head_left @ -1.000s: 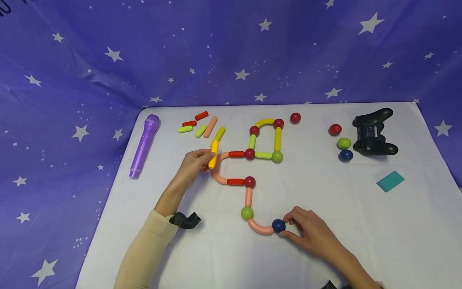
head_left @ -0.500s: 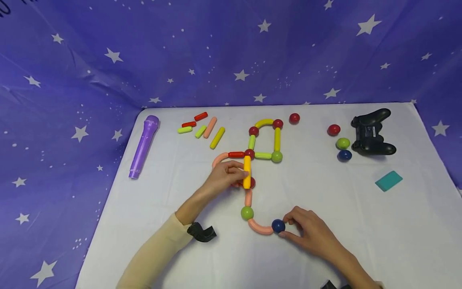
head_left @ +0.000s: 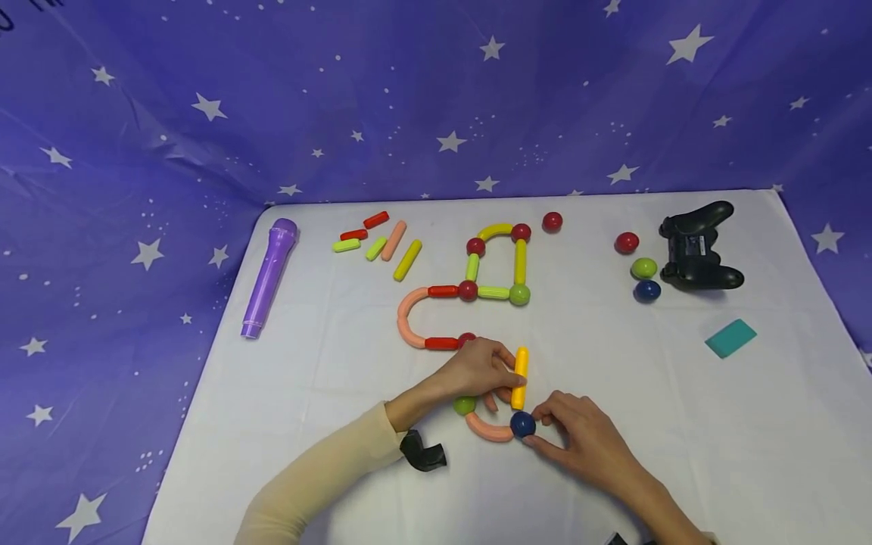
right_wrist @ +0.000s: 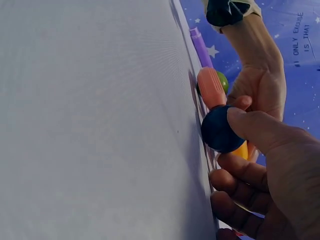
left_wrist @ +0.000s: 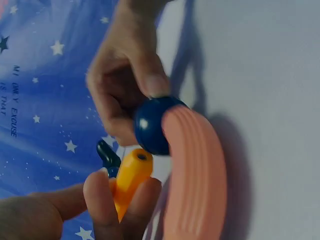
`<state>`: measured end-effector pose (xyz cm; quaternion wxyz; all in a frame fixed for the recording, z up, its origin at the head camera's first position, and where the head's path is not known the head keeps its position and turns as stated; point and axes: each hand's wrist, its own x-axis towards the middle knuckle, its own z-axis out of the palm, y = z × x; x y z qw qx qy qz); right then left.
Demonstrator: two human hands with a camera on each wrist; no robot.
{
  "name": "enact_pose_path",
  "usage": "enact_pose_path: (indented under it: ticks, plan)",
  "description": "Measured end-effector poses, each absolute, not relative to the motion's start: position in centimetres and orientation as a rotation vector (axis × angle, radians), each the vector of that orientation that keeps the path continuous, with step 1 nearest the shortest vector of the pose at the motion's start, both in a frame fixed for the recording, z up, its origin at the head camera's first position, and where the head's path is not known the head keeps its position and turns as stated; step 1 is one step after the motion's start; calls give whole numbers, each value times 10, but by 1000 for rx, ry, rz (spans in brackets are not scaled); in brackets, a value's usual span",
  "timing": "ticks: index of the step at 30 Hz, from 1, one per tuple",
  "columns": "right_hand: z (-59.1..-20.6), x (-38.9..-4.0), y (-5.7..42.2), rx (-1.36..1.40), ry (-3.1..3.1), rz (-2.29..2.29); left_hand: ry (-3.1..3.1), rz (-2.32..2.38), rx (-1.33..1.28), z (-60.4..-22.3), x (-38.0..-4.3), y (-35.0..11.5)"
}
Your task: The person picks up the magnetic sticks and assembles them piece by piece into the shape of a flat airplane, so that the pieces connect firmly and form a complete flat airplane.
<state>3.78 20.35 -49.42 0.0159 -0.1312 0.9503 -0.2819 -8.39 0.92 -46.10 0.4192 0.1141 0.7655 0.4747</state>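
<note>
My left hand pinches a straight yellow-orange stick. Its lower end is close to a dark blue ball; whether they touch I cannot tell. Thumb and fingers of my right hand pinch that ball, also plain in the right wrist view as the blue ball. A curved pink stick joins it to a green ball, partly covered by my left hand. In the left wrist view the grooved pink stick meets the ball. Red sticks, pink curves and a closed yellow-green loop continue the chain.
Loose sticks lie at the back left, beside a purple toy microphone. At the right are a few loose balls, a black game controller and a teal block. Another red ball sits near the back edge.
My left hand has carried the yellow-orange stick from the left, across the chain, down and right to beside the blue ball. My right hand has stayed on the ball.
</note>
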Motion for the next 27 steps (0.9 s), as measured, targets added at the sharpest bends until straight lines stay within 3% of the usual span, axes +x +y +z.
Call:
enact_pose_path:
  ticks: [20,27]
  plan:
    - [-494,36,205,-429,2960,-890,1922,1138,258,-458,-77,14]
    - [-480,2,256,-345,3152,-945,1921,1143,260,-458,-75,14]
